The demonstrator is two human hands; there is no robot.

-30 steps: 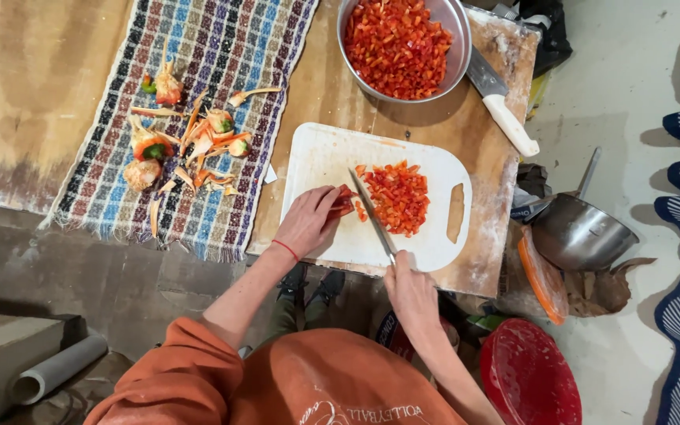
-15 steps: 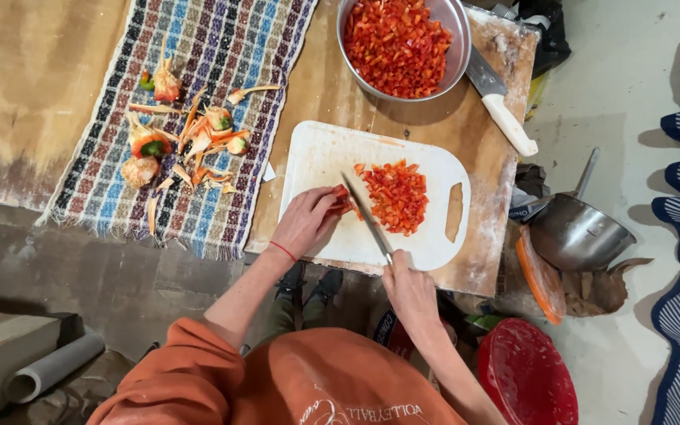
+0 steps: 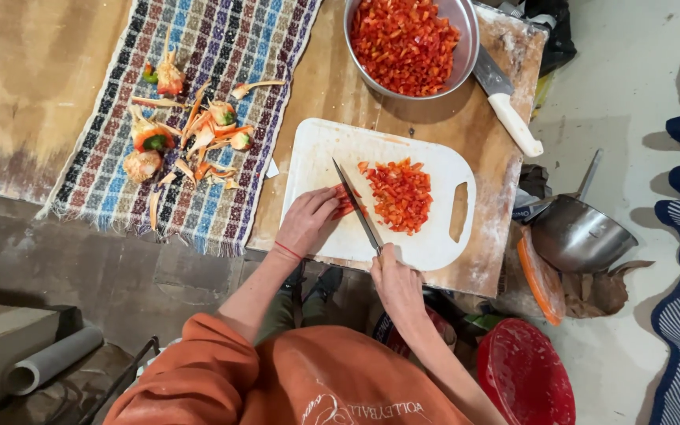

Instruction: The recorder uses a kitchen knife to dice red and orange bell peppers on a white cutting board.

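My left hand (image 3: 306, 223) presses a strip of red pepper (image 3: 346, 205) down on the white cutting board (image 3: 320, 149). My right hand (image 3: 397, 285) grips the handle of a kitchen knife (image 3: 356, 206), its blade lying against the left fingertips. A pile of diced red pepper (image 3: 400, 194) lies just right of the blade. The board rests on a wooden table (image 3: 326, 83).
A metal bowl (image 3: 466, 31) full of diced pepper stands behind the board, a white-handled knife (image 3: 509, 114) beside it. Pepper cores and scraps (image 3: 190, 134) lie on a striped cloth (image 3: 230, 47) at left. A metal pot (image 3: 576, 236) and red basket (image 3: 525, 374) sit at right.
The knife blade has shifted a little to the left, closer to my left fingertips. The diced pile has grown slightly. Both hands stay at the board.
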